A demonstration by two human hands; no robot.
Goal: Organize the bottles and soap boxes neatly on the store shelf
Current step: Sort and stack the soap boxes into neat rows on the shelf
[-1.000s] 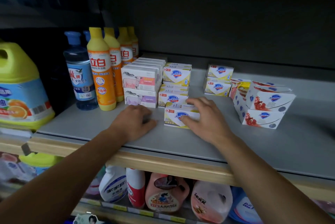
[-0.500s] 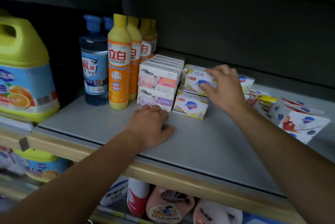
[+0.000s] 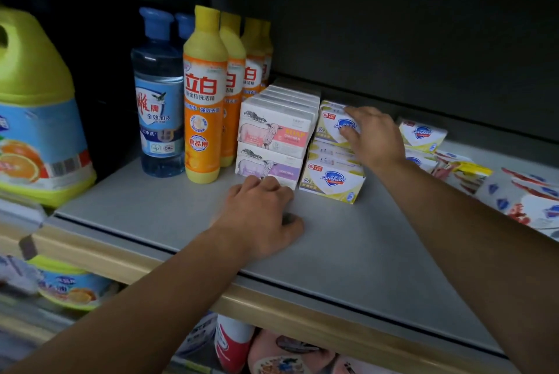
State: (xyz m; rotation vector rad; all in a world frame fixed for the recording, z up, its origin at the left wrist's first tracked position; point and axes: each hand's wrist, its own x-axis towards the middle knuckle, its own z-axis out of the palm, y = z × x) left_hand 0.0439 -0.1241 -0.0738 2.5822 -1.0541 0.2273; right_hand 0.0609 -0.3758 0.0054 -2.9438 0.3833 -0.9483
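My right hand (image 3: 373,139) grips a white-and-yellow Safeguard soap box (image 3: 329,127) on top of a stack of like boxes (image 3: 331,181). The stack stands right beside two tiers of white sheep-print soap boxes (image 3: 275,131). My left hand (image 3: 260,216) rests on the grey shelf (image 3: 348,252) in front of the sheep-print boxes, fingers loosely curled, holding nothing. Left of the boxes runs a row of orange dish-soap bottles (image 3: 204,101), with blue-capped clear bottles (image 3: 158,107) beside it.
A big yellow jug (image 3: 36,119) stands at the far left. More Safeguard boxes (image 3: 422,134) and red-and-white soap packs (image 3: 529,201) lie untidily at the right. Bottles (image 3: 233,340) fill the shelf below. The shelf has a wooden front edge (image 3: 287,316).
My right hand lifted a Safeguard box from the front of the shelf and set it on top of the stack beside the sheep-print boxes. My left hand stayed on the shelf.
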